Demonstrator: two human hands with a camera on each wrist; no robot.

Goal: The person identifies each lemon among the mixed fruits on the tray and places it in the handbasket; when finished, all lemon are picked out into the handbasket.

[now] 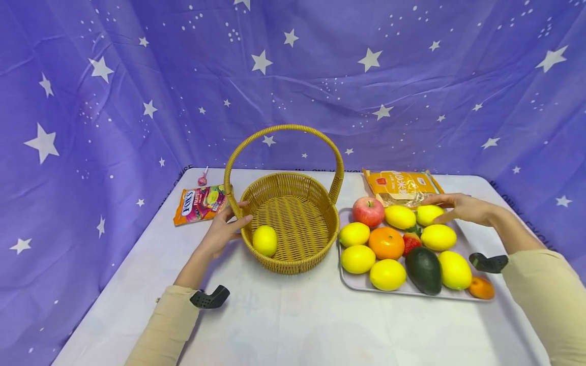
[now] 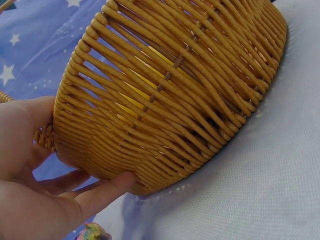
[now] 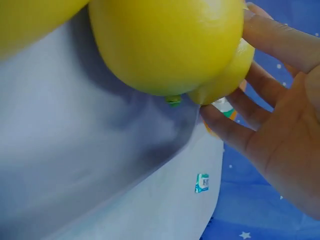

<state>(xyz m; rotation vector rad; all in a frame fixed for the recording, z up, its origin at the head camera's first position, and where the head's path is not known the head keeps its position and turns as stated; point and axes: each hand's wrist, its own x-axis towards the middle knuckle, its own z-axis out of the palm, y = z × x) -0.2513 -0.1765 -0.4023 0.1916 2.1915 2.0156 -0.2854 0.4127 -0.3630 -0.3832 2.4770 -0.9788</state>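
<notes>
A woven tan basket (image 1: 293, 267) with a tall hoop handle stands mid-table, holding one round yellow fruit (image 1: 264, 241). My left hand (image 1: 222, 231) grips its left side near the handle's foot, thumb over the rim; in the left wrist view my fingers lie along the outer weave (image 2: 165, 100). At the back right corner of a pale tray (image 1: 462, 249), my right hand (image 1: 469, 209) has thumb and fingers on either side of a lemon (image 1: 429, 215). The right wrist view shows that lemon (image 3: 227, 80) partly hidden behind a nearer lemon (image 3: 167, 45).
The tray also bears several lemons, an apple (image 1: 368, 212), an orange (image 1: 386, 243), a strawberry (image 1: 411, 243), an avocado (image 1: 423, 271) and a small orange fruit (image 1: 481, 288). Behind it lies an orange packet (image 1: 400, 184). A candy bag (image 1: 200, 204) and lollipop (image 1: 202, 180) lie left of the basket.
</notes>
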